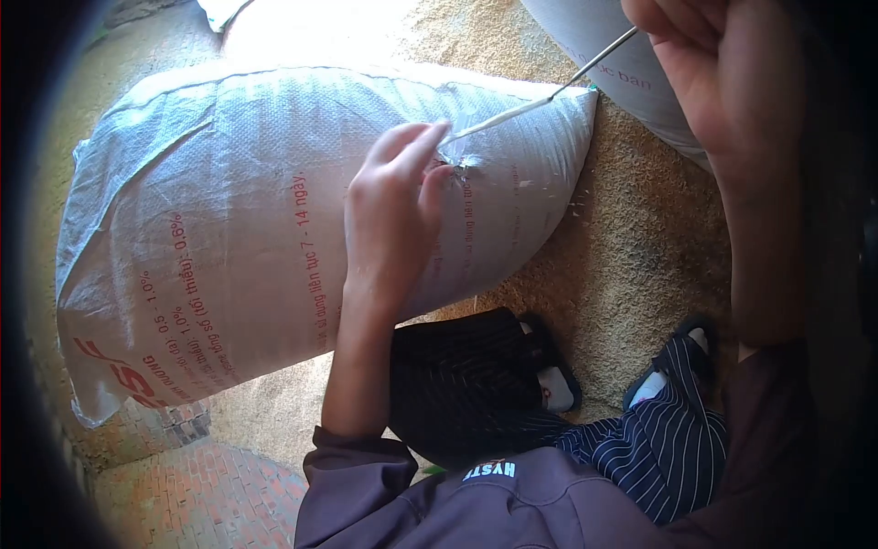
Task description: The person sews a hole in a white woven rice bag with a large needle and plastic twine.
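A full white woven sack (247, 210) with red print lies on its side. My left hand (393, 206) is at its upper face, thumb and forefinger curled around a small gathered bit of the fabric. From that pinched spot, a white plastic strand (503, 118) runs taut up to the right. It meets a thin metal needle (594, 62), whose far end is inside my right hand (690, 78). This hand is closed and raised at the upper right, above the sack. Its fingertips are partly cut off by the frame's top edge.
Loose tan grain or husks (631, 238) cover the ground around the sack. A second white printed sack (631, 87) stands at the upper right. My feet in sandals (558, 389) are close below the sack. Red brick paving (219, 494) shows at lower left.
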A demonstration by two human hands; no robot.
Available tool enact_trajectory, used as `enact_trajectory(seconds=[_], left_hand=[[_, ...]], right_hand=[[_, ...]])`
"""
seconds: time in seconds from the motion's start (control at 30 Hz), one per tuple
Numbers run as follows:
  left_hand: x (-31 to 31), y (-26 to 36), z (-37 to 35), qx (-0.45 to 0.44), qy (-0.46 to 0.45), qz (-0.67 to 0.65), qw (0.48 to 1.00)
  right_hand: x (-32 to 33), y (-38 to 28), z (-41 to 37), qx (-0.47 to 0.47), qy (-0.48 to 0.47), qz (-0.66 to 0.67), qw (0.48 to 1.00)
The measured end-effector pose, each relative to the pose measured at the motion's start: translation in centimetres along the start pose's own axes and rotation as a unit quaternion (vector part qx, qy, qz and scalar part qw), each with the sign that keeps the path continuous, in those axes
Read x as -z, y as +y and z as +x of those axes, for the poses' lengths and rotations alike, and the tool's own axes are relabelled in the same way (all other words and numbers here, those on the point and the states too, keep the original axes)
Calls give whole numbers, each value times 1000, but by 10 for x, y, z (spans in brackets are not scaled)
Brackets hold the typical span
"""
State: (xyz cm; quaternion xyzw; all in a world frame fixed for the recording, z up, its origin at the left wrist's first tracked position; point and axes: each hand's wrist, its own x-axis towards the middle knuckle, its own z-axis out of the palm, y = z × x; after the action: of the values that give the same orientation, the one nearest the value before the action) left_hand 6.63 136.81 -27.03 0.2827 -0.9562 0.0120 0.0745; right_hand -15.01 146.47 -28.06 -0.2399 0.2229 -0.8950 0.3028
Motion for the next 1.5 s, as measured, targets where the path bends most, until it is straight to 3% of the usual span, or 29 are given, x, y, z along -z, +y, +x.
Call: enact_trajectory(seconds=[0.07,0.13,0.17,0.23,0.27,0.33,0.47,0.67,0.77,1.0,1.1,1.17,1.27,1.43,1.5], left_hand=[[-5,-1,7,9,-18,12,1000],[-6,-3,16,71,-60,-5,996],[-8,-4,19,58,-21,-4,998],[-16,-10,23,28,12,-24,999],[-19,-12,24,-7,47,-44,998],[-18,-12,23,-13,39,-66,997],[-9,-10,11,-17,-5,-82,996],[-9,-12,3,-52,20,-36,998],[-10,-7,5,22,84,-141,986],[-7,-7,4,5,72,-132,989],[-15,-8,10,9,109,-129,986],[-20,-14,17,72,146,-174,971],[-22,-5,17,82,143,-219,962],[-17,-1,11,59,143,-250,956],[-12,-5,11,0,97,-188,977]], right_hand=[[0,-1,-1,-6,33,-8,999],[13,6,7,-11,-77,112,991],[12,6,6,-14,-76,112,991],[6,2,3,48,35,-4,998],[7,-4,4,50,37,-4,998],[13,-14,6,9,-47,-15,999],[34,-16,5,7,-32,-26,999],[53,-17,-4,-6,-22,-37,999],[63,-15,-11,-13,-13,-37,999],[77,-9,-20,-26,-11,-32,999],[80,-7,-24,-39,-14,-32,999],[78,-3,-29,-49,-23,-26,998],[77,-1,-34,-56,-37,-15,998],[82,-7,-32,-61,-45,-25,997],[85,-8,-35,-69,-48,-31,996]])
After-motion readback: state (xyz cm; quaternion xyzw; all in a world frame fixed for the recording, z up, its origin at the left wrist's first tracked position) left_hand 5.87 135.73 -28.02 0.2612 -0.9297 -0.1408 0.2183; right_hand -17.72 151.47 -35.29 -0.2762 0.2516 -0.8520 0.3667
